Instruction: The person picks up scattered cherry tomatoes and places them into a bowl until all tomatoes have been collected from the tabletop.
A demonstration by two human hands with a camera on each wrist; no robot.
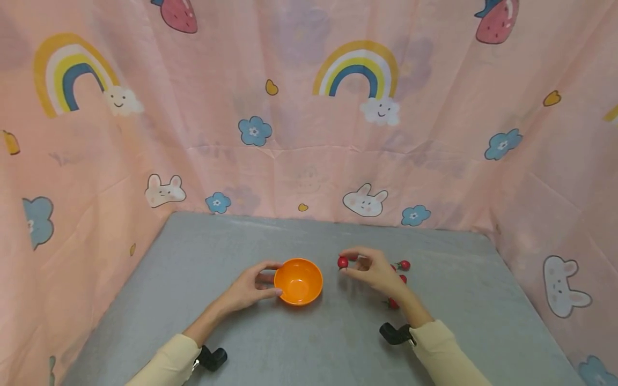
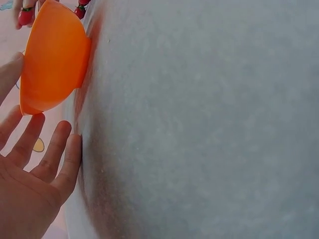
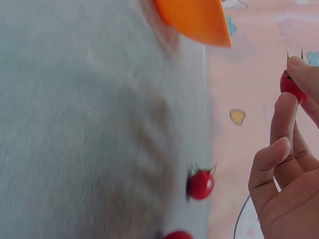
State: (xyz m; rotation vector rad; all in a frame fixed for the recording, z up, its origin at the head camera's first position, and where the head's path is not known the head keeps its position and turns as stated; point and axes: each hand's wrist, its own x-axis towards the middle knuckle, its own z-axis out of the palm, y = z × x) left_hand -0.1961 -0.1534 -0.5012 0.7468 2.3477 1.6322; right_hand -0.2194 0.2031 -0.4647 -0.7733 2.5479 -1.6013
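Observation:
An orange bowl (image 1: 299,282) stands upright on the grey table, its inside bare. My left hand (image 1: 252,285) is at the bowl's left side, thumb and index fingertip at the rim. In the left wrist view the fingers (image 2: 50,159) are spread and fairly straight beside the bowl (image 2: 55,57). To the right of the bowl, my right hand (image 1: 374,271) pinches a red cherry tomato (image 1: 343,262) between thumb and fingertips. The right wrist view shows this tomato (image 3: 291,88) with its green stem, raised above the table.
More cherry tomatoes, such as one at the back right (image 1: 404,265) and one nearer me (image 1: 393,303), lie around my right hand, some partly hidden by it. A pink patterned curtain (image 1: 299,177) surrounds the grey table (image 1: 309,348) at the back and sides.

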